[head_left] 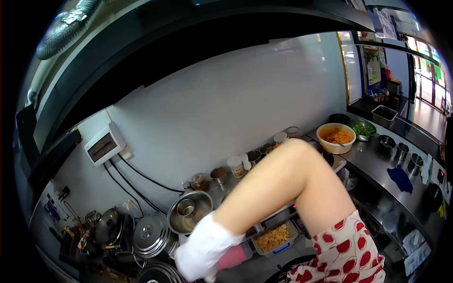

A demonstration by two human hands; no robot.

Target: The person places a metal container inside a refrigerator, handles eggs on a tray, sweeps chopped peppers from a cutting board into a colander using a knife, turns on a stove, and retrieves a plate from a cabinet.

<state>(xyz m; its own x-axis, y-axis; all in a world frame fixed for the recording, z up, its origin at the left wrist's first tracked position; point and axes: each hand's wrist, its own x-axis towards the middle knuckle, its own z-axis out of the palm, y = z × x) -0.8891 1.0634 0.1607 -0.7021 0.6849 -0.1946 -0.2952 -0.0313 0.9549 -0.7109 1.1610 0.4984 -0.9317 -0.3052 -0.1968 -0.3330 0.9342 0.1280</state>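
Note:
My right arm reaches across from the lower right, elbow raised, and the right hand (203,250) wears a white glove. Motion blurs the hand, so its fingers cannot be made out, nor whether it holds anything. Just to its right is a pink item (233,257), partly covered by the glove. Beyond the hand sits a steel bowl (206,198) with a smaller steel pot (186,206) or ladle inside. A clear tub of yellowish chips or pieces (273,238) stands right of the pink item. My left hand is not in view.
Lidded steel pots (150,233) stand at the left. Jars and cups (236,166) line the wall. On the right counter are a white bowl of orange shreds (336,137), a bowl of greens (363,129) and a blue cloth (400,179). A dark hood (212,37) hangs overhead.

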